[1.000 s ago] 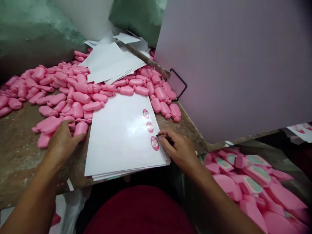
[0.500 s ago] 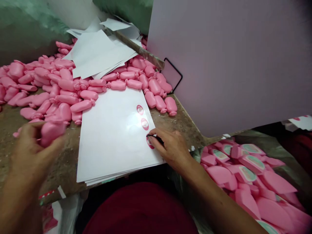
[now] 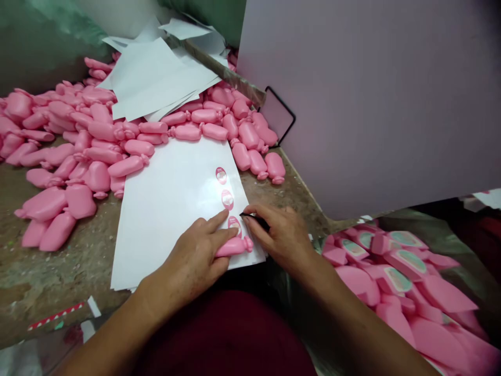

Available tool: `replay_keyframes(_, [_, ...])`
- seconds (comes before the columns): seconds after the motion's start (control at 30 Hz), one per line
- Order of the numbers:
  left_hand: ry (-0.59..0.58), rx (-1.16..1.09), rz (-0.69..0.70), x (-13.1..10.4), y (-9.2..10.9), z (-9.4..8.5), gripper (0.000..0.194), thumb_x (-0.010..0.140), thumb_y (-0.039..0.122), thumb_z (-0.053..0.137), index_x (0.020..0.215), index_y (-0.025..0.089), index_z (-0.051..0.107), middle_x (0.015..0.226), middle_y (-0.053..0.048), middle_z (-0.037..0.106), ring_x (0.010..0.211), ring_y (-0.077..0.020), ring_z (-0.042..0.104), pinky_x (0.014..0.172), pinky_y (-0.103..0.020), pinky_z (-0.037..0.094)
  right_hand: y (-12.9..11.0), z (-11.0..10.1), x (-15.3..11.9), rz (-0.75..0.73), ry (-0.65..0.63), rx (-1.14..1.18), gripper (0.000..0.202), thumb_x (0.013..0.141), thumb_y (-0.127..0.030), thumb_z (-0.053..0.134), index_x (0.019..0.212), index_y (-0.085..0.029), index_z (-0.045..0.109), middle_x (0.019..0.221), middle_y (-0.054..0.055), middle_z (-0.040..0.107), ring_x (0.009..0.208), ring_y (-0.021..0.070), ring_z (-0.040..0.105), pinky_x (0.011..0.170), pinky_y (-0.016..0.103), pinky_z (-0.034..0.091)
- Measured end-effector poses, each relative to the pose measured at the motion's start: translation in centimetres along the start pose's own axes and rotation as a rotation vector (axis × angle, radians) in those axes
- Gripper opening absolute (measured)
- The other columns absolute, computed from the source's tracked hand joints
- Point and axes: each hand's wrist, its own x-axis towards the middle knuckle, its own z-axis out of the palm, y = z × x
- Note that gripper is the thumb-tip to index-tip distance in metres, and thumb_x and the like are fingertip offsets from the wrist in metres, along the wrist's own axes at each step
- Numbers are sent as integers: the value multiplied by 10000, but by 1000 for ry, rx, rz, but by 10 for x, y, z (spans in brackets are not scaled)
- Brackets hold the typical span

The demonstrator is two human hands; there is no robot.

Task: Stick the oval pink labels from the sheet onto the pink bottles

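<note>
My left hand point(image 3: 199, 245) is wrapped round a small pink plastic bottle point(image 3: 235, 246), lying on its side over the label sheet point(image 3: 168, 209). Its fingertips reach onto an oval pink-and-white sticker point(image 3: 235, 225) just above the bottle. Pinched in my right hand point(image 3: 279, 230) is a thin black tool point(image 3: 255, 219), its kind not clear, with its tip beside that sticker's right edge. Two more oval stickers, an upper one point(image 3: 221, 176) and a middle one point(image 3: 227, 199), run up the sheet's right side. Several sheets lie stacked beneath.
A heap of pink bottles point(image 3: 99, 149) covers the table's back and left. Loose white sheets point(image 3: 156, 78) lie on the heap. A large pale panel point(image 3: 364, 104) stands at right, with a black wire loop point(image 3: 291, 117). Lower right, a bag holds pink labelled containers point(image 3: 403, 282).
My left hand has brought a bottle from the left side of the table onto the sheet, beside the lowest sticker. My right hand stays near that sticker with the black tool.
</note>
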Motion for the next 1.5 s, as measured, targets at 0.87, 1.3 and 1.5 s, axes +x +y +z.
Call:
replay_keyframes(0.87, [-133,154,-37,6,11,-8,565,800,104,577,1353,208,627,1557,-153,457,1306,-365,546,1050,-546,483,-7,8,2,-30,78,-21,133,918,-219,567,894,-187,693,846,41,773,745,202,679,691,332,338])
replay_keyframes(1.3, [267,-963,-442,8,8,-16,328,781,387,762,1057,230,678,1007,-15,717,930,-195,667,852,-307,519,-3,4,3,19,32,1,141,898,-266,575,889,-200,700,804,52,761,719,213,660,709,342,357])
replay_keyframes(1.5, [337,-1280,-528,14,2,-8,408,728,331,834,1081,192,682,1070,-67,711,1009,-186,674,942,-302,525,-4,0,2,89,-53,272,166,892,-299,573,916,-209,711,695,-1,705,604,159,601,616,286,396])
